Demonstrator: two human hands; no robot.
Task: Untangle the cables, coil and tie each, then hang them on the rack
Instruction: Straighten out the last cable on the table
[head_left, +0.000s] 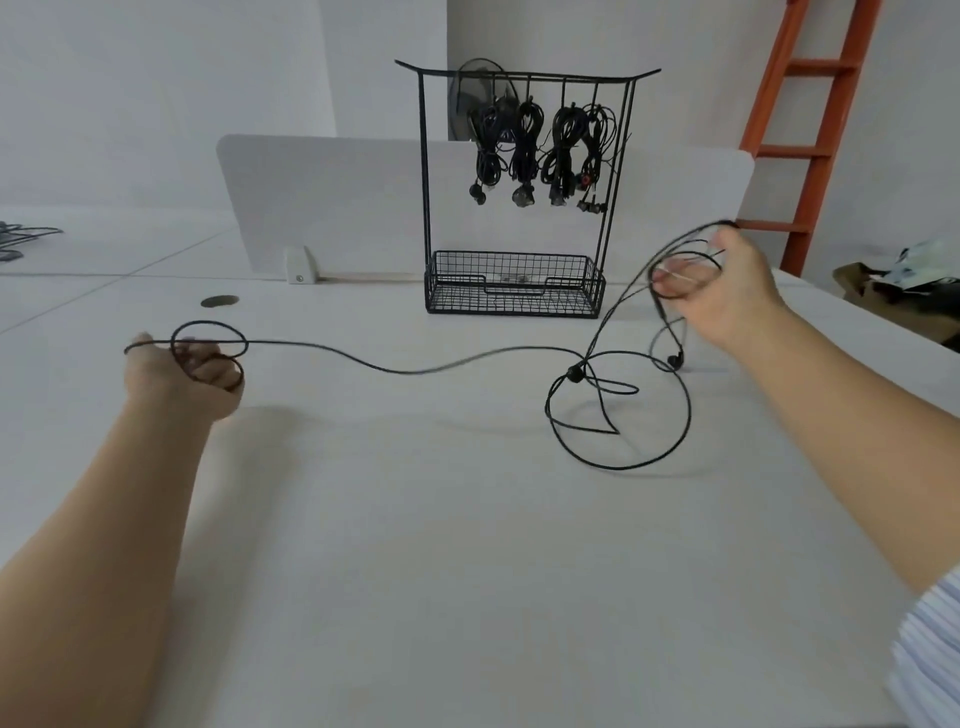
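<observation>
A thin black cable stretches across the white table between both hands. My left hand grips one end, with a small loop of cable wound around its fingers. My right hand is raised at the right and holds several loose loops of the same cable. Below it the cable falls into a large tangled loop on the table, with a small plug hanging near it. The black wire rack stands at the back, with several coiled black cables hanging from its top bar.
A wire basket forms the rack's base. A white divider panel stands behind it. An orange ladder leans at the back right. A cardboard box with clutter sits at the far right, and more cables lie far left.
</observation>
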